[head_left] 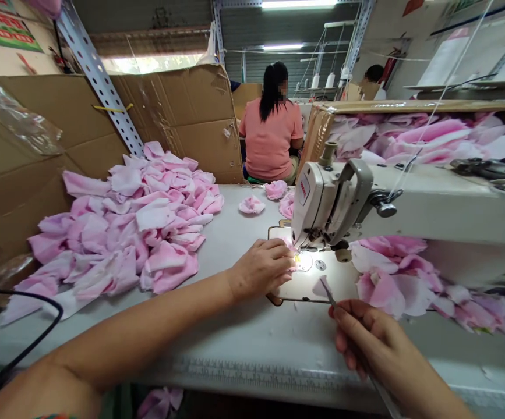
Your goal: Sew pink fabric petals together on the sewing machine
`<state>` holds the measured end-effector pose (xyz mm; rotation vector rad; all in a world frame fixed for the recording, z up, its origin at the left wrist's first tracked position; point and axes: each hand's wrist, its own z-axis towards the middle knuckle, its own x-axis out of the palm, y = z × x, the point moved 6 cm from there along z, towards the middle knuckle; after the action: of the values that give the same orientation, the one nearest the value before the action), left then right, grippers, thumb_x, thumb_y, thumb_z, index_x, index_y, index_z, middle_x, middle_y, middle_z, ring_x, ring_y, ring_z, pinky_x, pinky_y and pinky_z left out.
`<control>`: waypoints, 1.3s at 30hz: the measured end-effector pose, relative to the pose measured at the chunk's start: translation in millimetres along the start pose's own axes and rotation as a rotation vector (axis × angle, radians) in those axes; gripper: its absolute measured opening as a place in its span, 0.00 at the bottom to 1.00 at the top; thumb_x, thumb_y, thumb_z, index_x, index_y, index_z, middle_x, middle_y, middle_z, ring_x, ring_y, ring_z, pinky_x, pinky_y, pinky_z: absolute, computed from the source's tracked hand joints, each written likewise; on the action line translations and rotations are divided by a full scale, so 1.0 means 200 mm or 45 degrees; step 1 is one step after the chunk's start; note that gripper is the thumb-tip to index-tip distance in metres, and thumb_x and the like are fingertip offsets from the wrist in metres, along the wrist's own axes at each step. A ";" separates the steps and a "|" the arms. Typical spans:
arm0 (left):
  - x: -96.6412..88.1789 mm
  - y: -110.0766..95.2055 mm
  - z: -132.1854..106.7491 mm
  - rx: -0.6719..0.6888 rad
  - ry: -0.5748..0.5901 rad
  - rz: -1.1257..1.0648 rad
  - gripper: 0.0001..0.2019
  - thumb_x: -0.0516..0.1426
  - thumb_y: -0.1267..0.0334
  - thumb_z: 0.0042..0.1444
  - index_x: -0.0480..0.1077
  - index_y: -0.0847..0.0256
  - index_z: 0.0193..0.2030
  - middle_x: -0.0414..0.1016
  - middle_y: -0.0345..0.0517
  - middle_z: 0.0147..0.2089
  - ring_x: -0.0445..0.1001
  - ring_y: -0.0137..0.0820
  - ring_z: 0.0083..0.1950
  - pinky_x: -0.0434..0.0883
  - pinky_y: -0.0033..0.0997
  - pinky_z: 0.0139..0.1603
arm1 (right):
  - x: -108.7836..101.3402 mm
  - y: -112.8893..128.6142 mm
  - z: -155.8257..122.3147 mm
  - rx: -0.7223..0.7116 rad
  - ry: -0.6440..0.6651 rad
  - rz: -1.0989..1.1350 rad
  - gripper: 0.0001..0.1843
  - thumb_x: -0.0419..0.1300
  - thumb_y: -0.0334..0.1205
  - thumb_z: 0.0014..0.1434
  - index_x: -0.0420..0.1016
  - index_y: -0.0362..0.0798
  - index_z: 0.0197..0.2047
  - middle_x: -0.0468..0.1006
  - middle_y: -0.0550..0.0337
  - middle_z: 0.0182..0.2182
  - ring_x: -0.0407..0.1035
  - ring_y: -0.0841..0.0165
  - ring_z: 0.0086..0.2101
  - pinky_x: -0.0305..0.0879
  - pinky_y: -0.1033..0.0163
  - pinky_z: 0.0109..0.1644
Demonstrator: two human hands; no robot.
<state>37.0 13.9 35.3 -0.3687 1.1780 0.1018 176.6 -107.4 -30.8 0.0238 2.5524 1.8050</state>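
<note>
My left hand (263, 267) lies by the needle of a white sewing machine (435, 201). Its fingers are bent and pressed together on a bit of pink fabric (293, 263) under the presser foot, mostly hidden by the hand and the machine head. To the right of the needle plate, my right hand (366, 334) is closed around metal tweezers (329, 293). A small pale pink scrap (321, 285) shows at their tips, just above the machine bed; I cannot tell whether they grip it.
A heap of pink and white fabric pieces (147, 221) covers the table's left side. Gathered pink pieces (252, 205) lie behind the needle, more petal-like pieces (392, 285) under the machine arm. Cardboard (182, 116) walls the back. A person (272, 139) in a salmon top sits beyond.
</note>
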 end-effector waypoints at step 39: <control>0.10 0.00 0.07 -0.233 -0.265 0.292 0.11 0.48 0.66 0.62 0.66 0.61 0.30 0.70 0.43 0.33 0.70 0.30 0.34 0.66 0.28 0.36 | 0.07 0.12 0.32 0.155 -0.129 0.178 0.17 0.50 0.34 0.54 0.66 0.45 0.16 0.68 0.61 0.12 0.60 0.75 0.13 0.52 0.69 0.16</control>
<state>56.4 16.7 20.7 -0.3729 1.0039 0.4400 163.4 -38.4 -30.3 0.2940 2.6444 1.6398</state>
